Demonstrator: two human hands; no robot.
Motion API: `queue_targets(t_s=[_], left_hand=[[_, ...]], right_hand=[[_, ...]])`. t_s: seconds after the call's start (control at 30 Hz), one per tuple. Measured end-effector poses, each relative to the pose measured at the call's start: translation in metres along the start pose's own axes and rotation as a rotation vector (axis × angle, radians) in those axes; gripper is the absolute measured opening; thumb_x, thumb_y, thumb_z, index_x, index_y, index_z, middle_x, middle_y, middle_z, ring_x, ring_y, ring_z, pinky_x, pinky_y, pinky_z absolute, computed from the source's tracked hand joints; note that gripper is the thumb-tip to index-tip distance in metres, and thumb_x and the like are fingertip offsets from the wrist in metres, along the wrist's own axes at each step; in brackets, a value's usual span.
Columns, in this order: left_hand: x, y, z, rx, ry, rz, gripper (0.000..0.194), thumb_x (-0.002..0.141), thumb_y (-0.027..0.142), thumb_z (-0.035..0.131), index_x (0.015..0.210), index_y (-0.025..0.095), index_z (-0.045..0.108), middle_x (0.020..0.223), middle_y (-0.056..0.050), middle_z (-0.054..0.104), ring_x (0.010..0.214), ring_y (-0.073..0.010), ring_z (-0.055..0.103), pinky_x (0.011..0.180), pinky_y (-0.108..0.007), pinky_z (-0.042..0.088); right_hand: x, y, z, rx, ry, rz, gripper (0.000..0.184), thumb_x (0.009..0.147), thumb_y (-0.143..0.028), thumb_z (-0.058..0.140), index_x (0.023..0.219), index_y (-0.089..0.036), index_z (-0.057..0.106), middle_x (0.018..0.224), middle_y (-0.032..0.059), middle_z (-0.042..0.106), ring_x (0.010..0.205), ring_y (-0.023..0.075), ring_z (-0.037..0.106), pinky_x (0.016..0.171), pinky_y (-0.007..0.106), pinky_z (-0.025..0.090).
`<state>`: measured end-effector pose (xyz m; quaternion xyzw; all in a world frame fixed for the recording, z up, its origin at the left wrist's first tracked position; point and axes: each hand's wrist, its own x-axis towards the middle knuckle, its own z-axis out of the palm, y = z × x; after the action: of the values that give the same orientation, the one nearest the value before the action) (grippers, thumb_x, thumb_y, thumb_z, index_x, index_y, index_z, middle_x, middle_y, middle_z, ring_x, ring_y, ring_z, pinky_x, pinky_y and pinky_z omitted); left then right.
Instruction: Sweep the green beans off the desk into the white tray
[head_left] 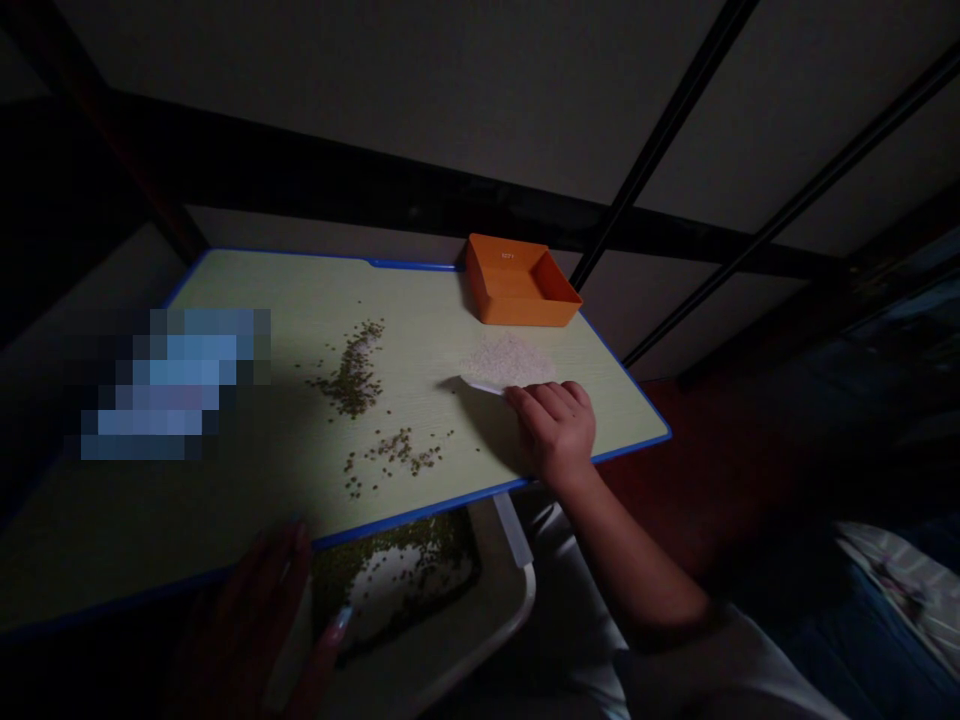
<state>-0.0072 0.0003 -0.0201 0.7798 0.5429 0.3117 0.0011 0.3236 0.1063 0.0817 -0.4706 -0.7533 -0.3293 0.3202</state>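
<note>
My right hand (pixel 559 430) is closed on a thin white scraper-like piece (pixel 484 384), held low over the table beside a heap of white rice-like grains (pixel 508 358). Left of it lies a pile of small green-brown beans (pixel 354 375), mixed with some white grains. A looser scatter of beans (pixel 405 450) is nearer the front edge. In deep shadow, my left hand (pixel 247 610) is at that edge with thumb and fingers apart, nothing visible in it. Below the edge, a pale tub (pixel 517 600) contains many of the same beans.
An orange open box (pixel 529 311) stands at the table's back right corner. The yellow-green table (pixel 420 320) has a blue rim. A blurred-out bluish patch (pixel 180 370) covers something on the left. Behind is a panelled wall (pixel 390 90); striped cloth (pixel 900 580) lies at lower right.
</note>
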Motion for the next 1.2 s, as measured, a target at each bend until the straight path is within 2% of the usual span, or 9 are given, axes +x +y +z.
queue_targets(t_s=[0.2, 0.5, 0.7, 0.9, 1.0, 1.07, 1.13, 1.2], left_hand=[[0.001, 0.002, -0.002, -0.004, -0.012, 0.019, 0.075, 0.082, 0.037, 0.049, 0.152, 0.039, 0.021, 0.164, 0.005, 0.035, 0.149, -0.0265, 0.039, 0.122, -0.057, 0.038], [0.003, 0.006, -0.003, -0.010, -0.008, -0.022, 0.074, 0.082, 0.038, 0.050, 0.152, 0.040, 0.024, 0.162, 0.005, 0.040, 0.146, -0.0281, 0.043, 0.120, -0.058, 0.040], [0.005, 0.011, -0.006, -0.028, -0.019, -0.061, 0.072, 0.084, 0.040, 0.047, 0.152, 0.040, 0.023, 0.164, 0.007, 0.036, 0.149, -0.0269, 0.038, 0.122, -0.059, 0.036], [0.007, 0.009, -0.005, -0.025, -0.015, -0.023, 0.072, 0.085, 0.039, 0.048, 0.152, 0.037, 0.024, 0.165, 0.007, 0.034, 0.150, -0.0236, 0.035, 0.125, -0.054, 0.033], [0.006, 0.008, -0.005, -0.029, 0.000, -0.004, 0.071, 0.085, 0.038, 0.048, 0.152, 0.035, 0.025, 0.165, 0.006, 0.033, 0.151, -0.0223, 0.034, 0.126, -0.050, 0.031], [0.006, 0.008, -0.005, -0.027, 0.002, -0.003, 0.072, 0.085, 0.038, 0.048, 0.152, 0.036, 0.024, 0.164, 0.006, 0.035, 0.150, -0.0226, 0.036, 0.126, -0.050, 0.031], [0.005, 0.009, -0.005, -0.028, -0.004, -0.021, 0.072, 0.085, 0.038, 0.049, 0.152, 0.039, 0.023, 0.163, 0.006, 0.037, 0.149, -0.0240, 0.037, 0.125, -0.054, 0.033], [0.005, 0.010, -0.004, -0.035, -0.023, -0.034, 0.073, 0.085, 0.039, 0.047, 0.152, 0.041, 0.020, 0.164, 0.006, 0.036, 0.150, -0.0257, 0.036, 0.123, -0.057, 0.035]], right_hand=[[0.010, -0.008, 0.001, 0.161, -0.040, -0.050, 0.021, 0.097, -0.012, 0.051, 0.094, -0.022, 0.069, 0.071, 0.0001, 0.069, 0.066, 0.0157, 0.055, 0.069, 0.033, 0.032], [-0.012, -0.005, -0.035, 0.374, -0.075, -0.075, 0.016, 0.097, -0.012, 0.051, 0.099, -0.022, 0.063, 0.078, -0.0001, 0.073, 0.070, 0.0130, 0.062, 0.077, 0.035, 0.036], [-0.025, -0.010, -0.055, 0.416, -0.103, -0.058, 0.017, 0.098, -0.013, 0.050, 0.102, -0.022, 0.064, 0.084, 0.0005, 0.077, 0.075, 0.0130, 0.067, 0.081, 0.037, 0.038], [-0.020, -0.007, -0.057, 0.389, -0.035, -0.037, 0.018, 0.098, -0.011, 0.050, 0.101, -0.021, 0.065, 0.083, 0.0017, 0.076, 0.075, 0.0136, 0.069, 0.081, 0.036, 0.043], [-0.011, 0.002, -0.055, 0.338, 0.020, 0.031, 0.019, 0.096, -0.010, 0.053, 0.099, -0.022, 0.067, 0.078, 0.0004, 0.075, 0.069, 0.0131, 0.068, 0.077, 0.034, 0.045], [-0.005, 0.010, -0.056, 0.296, 0.026, 0.136, 0.018, 0.095, -0.013, 0.055, 0.097, -0.023, 0.070, 0.076, 0.0006, 0.075, 0.067, 0.0139, 0.068, 0.071, 0.032, 0.047], [0.001, 0.018, -0.057, 0.263, -0.035, 0.298, 0.018, 0.095, -0.020, 0.055, 0.096, -0.024, 0.073, 0.079, 0.0027, 0.077, 0.070, 0.0161, 0.070, 0.066, 0.030, 0.049], [0.005, 0.024, -0.058, 0.269, -0.157, 0.463, 0.021, 0.095, -0.026, 0.054, 0.095, -0.023, 0.076, 0.082, 0.0050, 0.078, 0.072, 0.0183, 0.071, 0.064, 0.030, 0.050]])
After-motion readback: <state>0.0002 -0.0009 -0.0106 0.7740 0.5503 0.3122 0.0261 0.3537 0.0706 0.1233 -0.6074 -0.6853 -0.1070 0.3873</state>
